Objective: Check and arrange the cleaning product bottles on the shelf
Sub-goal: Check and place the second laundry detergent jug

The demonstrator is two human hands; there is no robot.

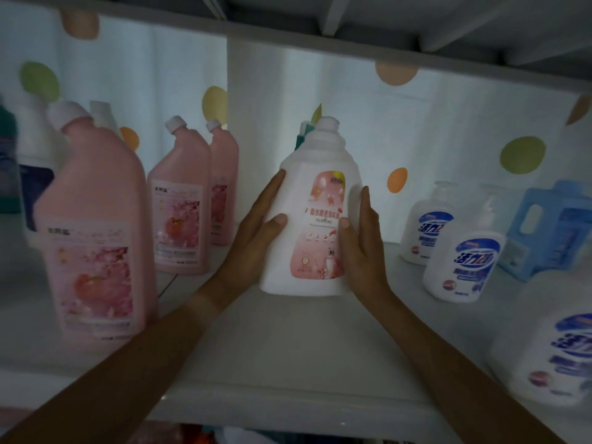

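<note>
Two hands bracket one white bottle (315,216) at mid-shelf. Much of the view is dim and soft: the print on its pink label cannot be read, a teal object (301,137) behind its neck is mostly hidden, and dark containers (9,161) at the far left edge are cut off and blurred. A white bottle with blue lettering (557,357) at the near right is also cropped by the frame edge.

The white bottle stands upright, long axis vertical, cap up, label facing the camera, base on the shelf (288,354). The left hand (256,232) lies flat along its left side, fingers straight and thumb pressed on the front; the right hand (362,238) mirrors it on the right side, fingers extended, thumb at the label's edge. Neither hand curls around it.

Left of it stand three pink bottles (93,232) with angled necks, in a row running from near to far. Right stand two white pump bottles (464,251) and a blue jug (554,225). A white curtain with coloured dots (448,129) hangs behind the white shelf, under another shelf board above.
</note>
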